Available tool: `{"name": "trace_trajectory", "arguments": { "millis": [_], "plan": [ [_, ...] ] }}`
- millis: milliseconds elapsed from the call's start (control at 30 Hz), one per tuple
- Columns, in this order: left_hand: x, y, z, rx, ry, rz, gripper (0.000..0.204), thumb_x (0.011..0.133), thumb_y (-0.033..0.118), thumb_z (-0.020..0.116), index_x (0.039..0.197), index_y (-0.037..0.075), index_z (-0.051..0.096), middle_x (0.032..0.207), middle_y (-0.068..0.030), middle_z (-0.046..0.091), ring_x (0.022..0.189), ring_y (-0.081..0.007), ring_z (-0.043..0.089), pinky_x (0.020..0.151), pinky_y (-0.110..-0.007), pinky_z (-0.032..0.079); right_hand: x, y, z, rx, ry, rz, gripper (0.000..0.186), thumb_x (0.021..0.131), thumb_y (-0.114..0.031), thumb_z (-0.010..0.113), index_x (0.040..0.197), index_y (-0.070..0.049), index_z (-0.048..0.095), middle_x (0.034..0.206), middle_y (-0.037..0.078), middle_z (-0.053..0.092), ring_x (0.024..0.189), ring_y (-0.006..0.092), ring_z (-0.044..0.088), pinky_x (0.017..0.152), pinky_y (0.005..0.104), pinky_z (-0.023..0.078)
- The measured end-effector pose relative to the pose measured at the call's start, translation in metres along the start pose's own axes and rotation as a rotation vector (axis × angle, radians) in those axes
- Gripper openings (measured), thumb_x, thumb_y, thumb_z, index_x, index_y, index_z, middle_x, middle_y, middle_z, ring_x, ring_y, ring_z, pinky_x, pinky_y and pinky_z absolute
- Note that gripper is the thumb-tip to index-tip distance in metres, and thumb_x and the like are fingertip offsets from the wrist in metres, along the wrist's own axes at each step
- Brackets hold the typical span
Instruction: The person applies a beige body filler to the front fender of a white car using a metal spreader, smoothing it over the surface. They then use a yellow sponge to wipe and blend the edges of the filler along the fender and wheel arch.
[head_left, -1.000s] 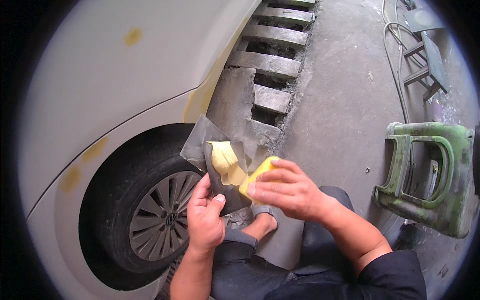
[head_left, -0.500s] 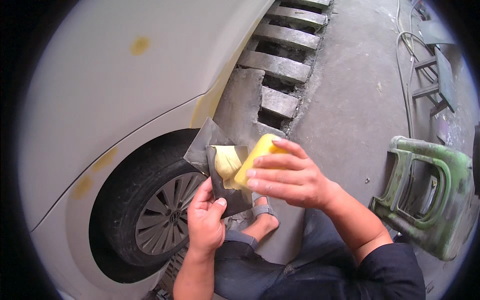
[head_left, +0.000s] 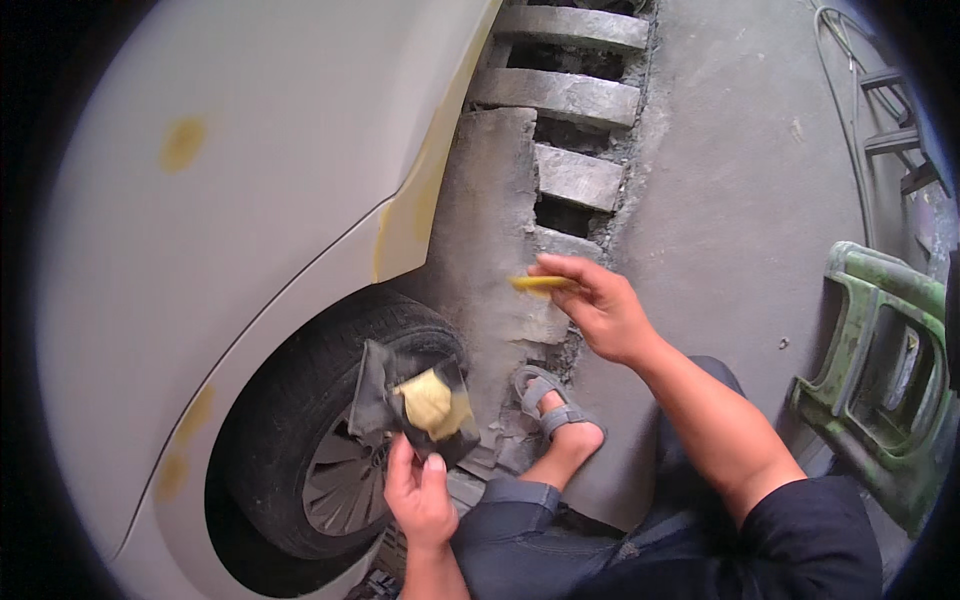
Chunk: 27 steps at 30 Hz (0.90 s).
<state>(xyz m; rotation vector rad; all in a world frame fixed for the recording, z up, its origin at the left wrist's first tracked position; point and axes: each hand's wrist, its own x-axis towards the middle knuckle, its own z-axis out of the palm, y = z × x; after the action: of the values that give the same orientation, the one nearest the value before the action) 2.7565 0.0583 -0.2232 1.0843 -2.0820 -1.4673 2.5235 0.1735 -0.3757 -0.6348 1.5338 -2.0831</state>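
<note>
My left hand (head_left: 422, 500) grips a dark flat mixing board (head_left: 456, 444) by its lower edge, thumb on top. A mound of pale yellow putty (head_left: 424, 400) sits on the board. A second, greyish plate (head_left: 371, 398) sticks out behind it, over the car's tyre. Up and to the right, my right hand (head_left: 608, 318) pinches a yellow putty spreader (head_left: 541, 283), now seen edge-on and apart from the board. Beside both hands stands a pale car body (head_left: 290, 150), with a yellow patch (head_left: 183, 144) on the upper panel and others along the wheel arch.
The front wheel (head_left: 330, 480) lies left of my left hand. Broken concrete slats (head_left: 570, 95) cover a trench with dark gaps ahead. A worn green plastic stool (head_left: 860, 400) stands at the right, with a hose (head_left: 852, 130) beyond it. My sandalled foot (head_left: 560, 410) is below my right hand.
The spreader has come away from the putty and turned from face-on to edge-on. My left hand has lowered the board toward the wheel. The view has shifted too.
</note>
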Motion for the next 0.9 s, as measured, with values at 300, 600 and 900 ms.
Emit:
{"name": "trace_trajectory", "arguments": {
  "millis": [300, 600, 900],
  "plan": [
    [-0.012, -0.050, -0.034, -0.151, 0.086, -0.098, 0.050, 0.083, -0.003, 0.054, 0.132, -0.011, 0.047, 0.129, -0.0177, 0.056, 0.119, -0.0255, 0.055, 0.107, -0.038, 0.039, 0.080, 0.026, 0.076, -0.219, 0.100, -0.247, 0.041, 0.090, 0.007, 0.054, 0.128, -0.006, 0.057, 0.112, 0.013, 0.068, 0.106, 0.0282, 0.064, 0.092, 0.0356, 0.050],
    [-0.005, -0.055, -0.031, -0.287, 0.050, -0.106, 0.048, 0.083, -0.004, 0.053, 0.130, -0.013, 0.048, 0.130, -0.0188, 0.055, 0.123, -0.0266, 0.052, 0.109, -0.039, 0.036, 0.107, 0.022, 0.087, -0.327, 0.176, -0.410, 0.039, 0.088, 0.010, 0.054, 0.123, -0.005, 0.060, 0.108, 0.013, 0.068, 0.100, 0.0282, 0.065, 0.087, 0.0352, 0.052],
    [-0.003, -0.066, -0.030, -0.269, 0.120, -0.187, 0.054, 0.077, -0.002, 0.058, 0.129, -0.011, 0.050, 0.126, -0.0192, 0.058, 0.117, -0.0282, 0.057, 0.105, -0.040, 0.042, 0.121, 0.052, 0.080, -0.352, 0.206, -0.565, 0.039, 0.086, 0.012, 0.055, 0.118, -0.009, 0.064, 0.113, 0.005, 0.069, 0.106, 0.0246, 0.065, 0.099, 0.0433, 0.048]
  ]
}}
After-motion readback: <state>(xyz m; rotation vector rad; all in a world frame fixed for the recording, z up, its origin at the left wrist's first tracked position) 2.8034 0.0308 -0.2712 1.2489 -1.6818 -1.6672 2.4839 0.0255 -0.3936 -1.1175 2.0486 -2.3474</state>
